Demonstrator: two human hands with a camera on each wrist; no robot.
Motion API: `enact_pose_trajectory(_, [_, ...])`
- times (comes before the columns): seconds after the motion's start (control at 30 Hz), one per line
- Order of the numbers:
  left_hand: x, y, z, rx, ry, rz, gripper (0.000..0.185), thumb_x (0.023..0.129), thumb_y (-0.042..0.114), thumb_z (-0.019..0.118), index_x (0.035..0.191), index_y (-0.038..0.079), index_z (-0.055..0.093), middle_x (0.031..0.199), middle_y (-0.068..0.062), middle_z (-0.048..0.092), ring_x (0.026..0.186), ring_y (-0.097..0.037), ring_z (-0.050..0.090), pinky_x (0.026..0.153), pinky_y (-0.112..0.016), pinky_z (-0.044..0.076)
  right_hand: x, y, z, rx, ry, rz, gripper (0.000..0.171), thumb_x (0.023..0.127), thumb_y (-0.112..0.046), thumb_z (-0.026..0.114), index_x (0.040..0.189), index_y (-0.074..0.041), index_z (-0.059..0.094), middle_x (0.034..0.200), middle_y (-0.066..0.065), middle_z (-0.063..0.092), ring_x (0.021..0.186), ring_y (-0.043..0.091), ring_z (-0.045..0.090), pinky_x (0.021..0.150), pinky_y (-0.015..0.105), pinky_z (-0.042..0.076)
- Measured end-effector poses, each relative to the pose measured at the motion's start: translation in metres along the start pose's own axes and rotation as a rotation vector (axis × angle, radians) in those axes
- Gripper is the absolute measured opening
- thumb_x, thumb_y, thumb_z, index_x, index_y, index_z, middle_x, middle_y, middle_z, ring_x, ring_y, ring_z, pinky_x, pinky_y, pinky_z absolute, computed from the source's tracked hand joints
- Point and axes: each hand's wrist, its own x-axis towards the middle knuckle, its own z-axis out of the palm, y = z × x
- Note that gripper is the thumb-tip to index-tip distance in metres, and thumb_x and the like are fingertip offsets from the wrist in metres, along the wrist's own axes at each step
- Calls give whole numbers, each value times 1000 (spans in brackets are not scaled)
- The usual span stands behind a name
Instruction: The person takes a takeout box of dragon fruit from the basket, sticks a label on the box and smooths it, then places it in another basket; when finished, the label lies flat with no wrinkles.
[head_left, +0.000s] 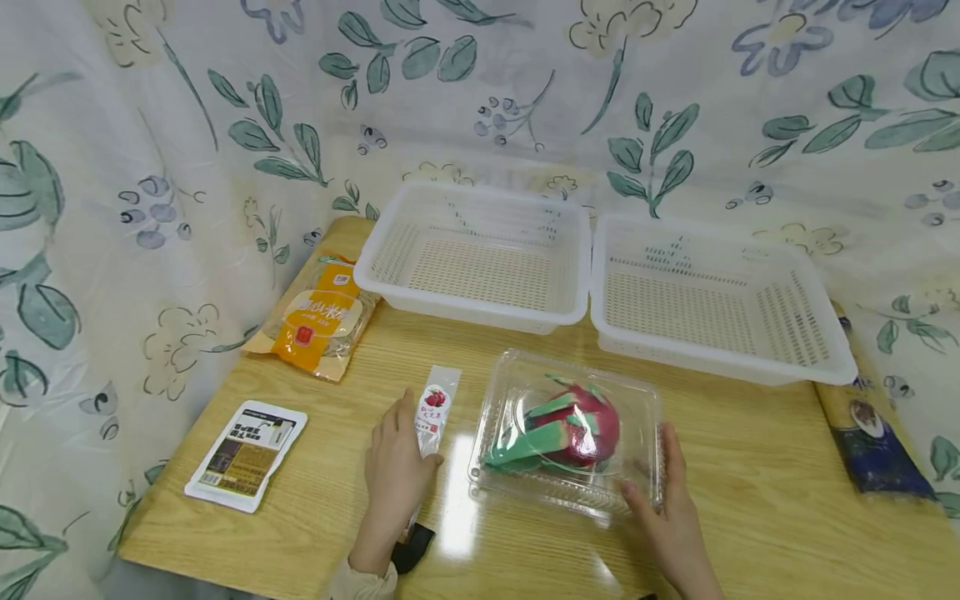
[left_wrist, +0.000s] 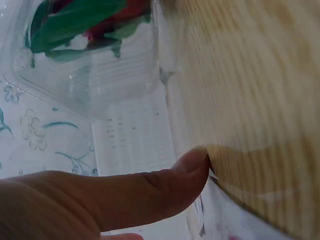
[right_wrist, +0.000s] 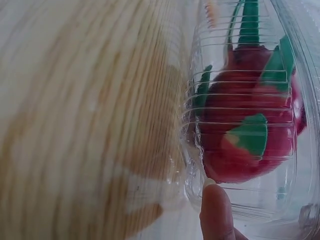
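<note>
A clear lidded plastic box [head_left: 487,400] sits on the table with a red and green dragon fruit [head_left: 588,429] inside. At its right front corner my right hand [head_left: 667,508] holds the box, thumb on the front edge and fingers along the right side. The right wrist view has the thumb [right_wrist: 217,212] against the ribbed wall. My left hand [head_left: 397,458] rests over a narrow clear plastic sleeve [head_left: 444,387] bearing a dragon fruit label. Its fingers lie along the left edge, and the thumb [left_wrist: 192,162] touches the right edge. Part of the sleeve is hidden under the palm.
Two white perforated baskets [head_left: 476,312] [head_left: 705,362] stand side by side at the back. An orange noodle packet [head_left: 318,321] lies at the left and a white pouch [head_left: 243,454] nearer the front. A blue and brown packet [head_left: 873,442] is at the right edge.
</note>
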Motion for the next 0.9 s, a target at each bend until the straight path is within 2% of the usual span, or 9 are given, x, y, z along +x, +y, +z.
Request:
enact_pose_trajectory(0.17, [2, 4, 0, -12, -30, 5, 101, 63, -8, 83, 149, -1, 30, 135, -32, 47, 116, -51, 49, 78, -61, 52, 0, 1, -1, 24, -11, 11, 87, 95, -14, 57, 157, -20, -4, 161, 22, 12, 125, 50, 47, 95, 67, 42])
enact_pose_trajectory(0.23, [2, 5, -1, -9, -46, -3, 100, 64, -8, 83, 149, -1, 31, 132, -34, 49, 109, -51, 54, 75, -60, 53, -1, 0, -1, 12, -4, 11, 87, 95, -14, 57, 157, -19, -3, 161, 21, 14, 123, 47, 50, 94, 63, 45])
enact_pose_trajectory(0.33, [4, 7, -2, 8, -72, -24, 99, 65, -6, 82, 149, 0, 30, 121, -34, 54, 93, -44, 59, 61, -51, 53, 0, 1, -1, 7, 14, 1, 87, 94, -12, 58, 157, -19, -2, 161, 21, 16, 121, 45, 51, 96, 62, 44])
enact_pose_trajectory(0.47, [6, 7, -4, 68, -83, -40, 95, 65, -2, 84, 147, -1, 36, 101, -25, 63, 77, -34, 59, 49, -35, 45, 1, 1, -3, 34, 7, 0, 88, 93, -13, 59, 157, -21, -2, 161, 22, 13, 126, 51, 44, 98, 72, 34])
enact_pose_trajectory(0.53, [8, 6, -5, 89, -82, -45, 87, 64, 2, 85, 140, -3, 44, 89, -17, 66, 71, -30, 60, 47, -33, 42, 1, 1, -3, 41, -4, 9, 88, 94, -14, 58, 157, -22, -2, 162, 21, 12, 129, 53, 40, 98, 75, 30])
enact_pose_trajectory(0.67, [10, 3, -8, 126, -112, -81, 72, 65, 12, 87, 128, -3, 56, 76, -4, 67, 72, -28, 59, 55, -36, 42, 2, 0, -4, 43, -14, 24, 88, 94, -15, 58, 157, -24, -2, 162, 20, 11, 131, 54, 38, 98, 77, 29])
enact_pose_trajectory(0.8, [11, 1, -10, 150, -152, -108, 61, 68, 19, 86, 121, 0, 62, 76, -4, 65, 80, -29, 56, 64, -40, 41, 2, 0, -4, 40, -15, 29, 87, 94, -15, 58, 157, -24, -2, 162, 20, 10, 132, 54, 36, 98, 78, 26])
enact_pose_trajectory(0.9, [12, -1, -12, 157, -165, -122, 46, 69, 22, 85, 108, 5, 69, 83, -9, 67, 83, -30, 55, 67, -41, 41, 1, 1, -3, 34, -13, 21, 87, 94, -14, 58, 157, -22, -2, 162, 21, 11, 128, 53, 42, 98, 76, 30])
